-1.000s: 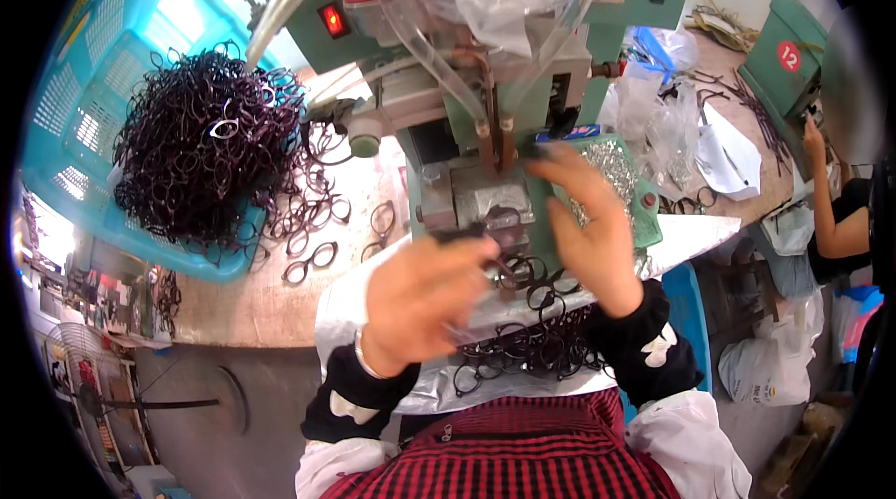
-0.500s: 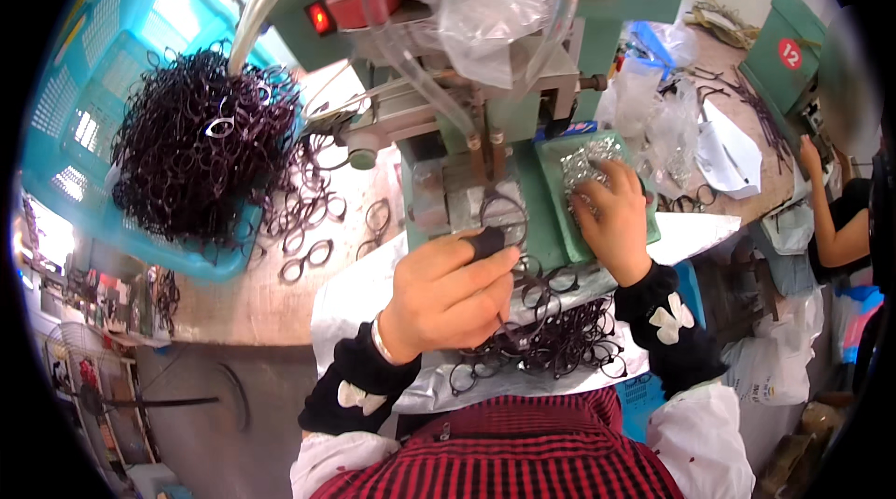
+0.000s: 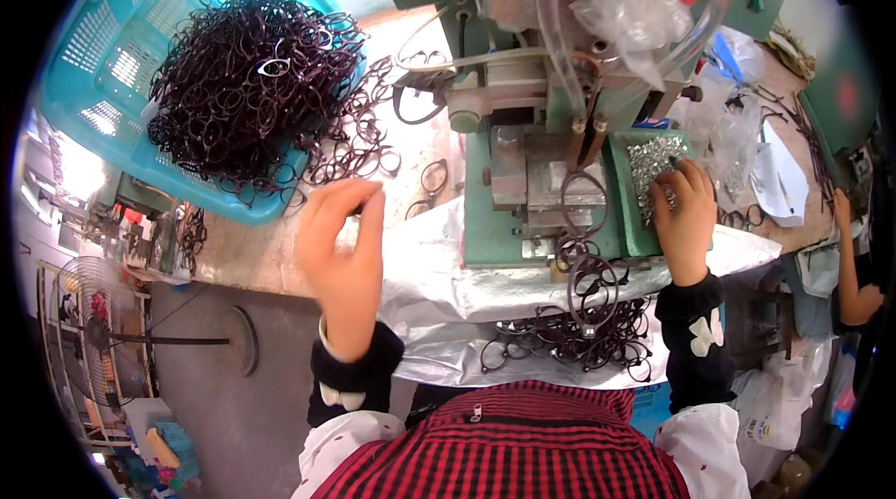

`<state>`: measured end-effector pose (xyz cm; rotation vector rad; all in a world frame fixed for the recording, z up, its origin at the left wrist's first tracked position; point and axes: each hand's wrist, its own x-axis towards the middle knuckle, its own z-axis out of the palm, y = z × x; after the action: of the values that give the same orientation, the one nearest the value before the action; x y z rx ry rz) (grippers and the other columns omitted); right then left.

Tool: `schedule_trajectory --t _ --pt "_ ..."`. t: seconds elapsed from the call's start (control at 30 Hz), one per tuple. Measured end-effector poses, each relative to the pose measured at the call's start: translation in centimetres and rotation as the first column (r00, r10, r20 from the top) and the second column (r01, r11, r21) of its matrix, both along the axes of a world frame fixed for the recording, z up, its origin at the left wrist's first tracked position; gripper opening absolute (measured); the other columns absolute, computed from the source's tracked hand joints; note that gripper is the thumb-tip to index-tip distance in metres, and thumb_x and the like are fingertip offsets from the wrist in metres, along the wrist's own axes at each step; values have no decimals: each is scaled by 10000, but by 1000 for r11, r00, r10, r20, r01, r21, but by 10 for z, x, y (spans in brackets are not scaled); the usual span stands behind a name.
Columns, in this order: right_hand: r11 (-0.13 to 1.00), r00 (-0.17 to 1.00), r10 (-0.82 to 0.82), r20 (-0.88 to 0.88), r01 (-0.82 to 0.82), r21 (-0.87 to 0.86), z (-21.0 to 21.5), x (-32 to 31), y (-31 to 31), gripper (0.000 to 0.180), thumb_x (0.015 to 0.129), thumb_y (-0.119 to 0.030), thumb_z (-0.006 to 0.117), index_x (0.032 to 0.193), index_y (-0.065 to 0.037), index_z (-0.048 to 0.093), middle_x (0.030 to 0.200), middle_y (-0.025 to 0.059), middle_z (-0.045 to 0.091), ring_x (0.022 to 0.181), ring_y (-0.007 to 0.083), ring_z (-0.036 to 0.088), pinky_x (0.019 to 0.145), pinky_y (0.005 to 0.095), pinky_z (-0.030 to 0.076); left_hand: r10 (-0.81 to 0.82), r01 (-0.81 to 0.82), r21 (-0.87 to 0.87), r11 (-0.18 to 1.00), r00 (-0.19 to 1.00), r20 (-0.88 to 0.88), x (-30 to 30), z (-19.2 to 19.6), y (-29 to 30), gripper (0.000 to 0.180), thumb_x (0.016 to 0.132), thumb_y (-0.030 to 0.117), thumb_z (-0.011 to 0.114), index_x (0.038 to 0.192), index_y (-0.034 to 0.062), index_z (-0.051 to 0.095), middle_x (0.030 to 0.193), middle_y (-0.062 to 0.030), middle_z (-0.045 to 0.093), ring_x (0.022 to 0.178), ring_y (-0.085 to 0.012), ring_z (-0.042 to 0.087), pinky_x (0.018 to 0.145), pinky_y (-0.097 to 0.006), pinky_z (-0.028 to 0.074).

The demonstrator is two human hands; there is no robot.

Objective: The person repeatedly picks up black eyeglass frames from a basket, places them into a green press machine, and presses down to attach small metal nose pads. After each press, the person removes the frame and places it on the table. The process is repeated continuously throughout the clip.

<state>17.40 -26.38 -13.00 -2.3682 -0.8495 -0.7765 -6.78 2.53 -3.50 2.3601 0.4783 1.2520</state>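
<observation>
My left hand (image 3: 341, 247) is raised over the table, left of the machine, slightly blurred. Its thumb and fingers are curved with a gap between them, and I see nothing held. My right hand (image 3: 688, 219) rests over a green tray (image 3: 637, 239). Its fingers are bent together into the small silver metal parts (image 3: 651, 168), and what they pinch is hidden. A dark eyeglass frame (image 3: 580, 236) sits at the green press machine (image 3: 485, 242), below its two metal tips, with nobody holding it. More dark frames (image 3: 532, 336) lie heaped near my lap.
At the left, a turquoise basket (image 3: 89, 140) holds a big pile of dark eyeglass frames (image 3: 252, 93); several lie loose beside it. Clear tubes and a plastic bag (image 3: 630, 9) hang on the machine. A floor fan (image 3: 89, 331) stands lower left. Another person's arm (image 3: 845, 261) shows at right.
My left hand has left the machine and moved left, leaving the eyeglass frame there. My right hand stays in the tray of metal parts. The whole view has shifted leftward.
</observation>
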Motion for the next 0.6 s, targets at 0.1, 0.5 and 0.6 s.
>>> schedule_trajectory --t 0.1,0.5,0.6 --pt "997 998 37 -46 -34 68 11 0 22 67 819 -72 693 866 -29 671 999 144 666 970 376 613 822 461 497 273 -199 215 956 873 -404 35 -79 43 440 800 375 814 945 12 613 942 -140 613 823 -323 642 697 -424 525" --pt "960 998 13 -66 6 279 4 -9 -10 56 802 -31 673 857 -31 661 830 128 659 804 334 622 725 419 487 248 -311 -132 941 902 -354 1 -84 126 161 849 64 635 967 6 541 779 -118 610 671 -263 615 625 -395 478" --pt "961 996 74 -56 -56 271 7 -7 1 61 798 -28 682 858 -34 676 809 127 662 771 327 622 714 416 485 146 -274 -349 896 925 -350 -46 -164 202 125 915 50 564 1026 3 530 770 -71 571 640 -176 607 591 -345 474"
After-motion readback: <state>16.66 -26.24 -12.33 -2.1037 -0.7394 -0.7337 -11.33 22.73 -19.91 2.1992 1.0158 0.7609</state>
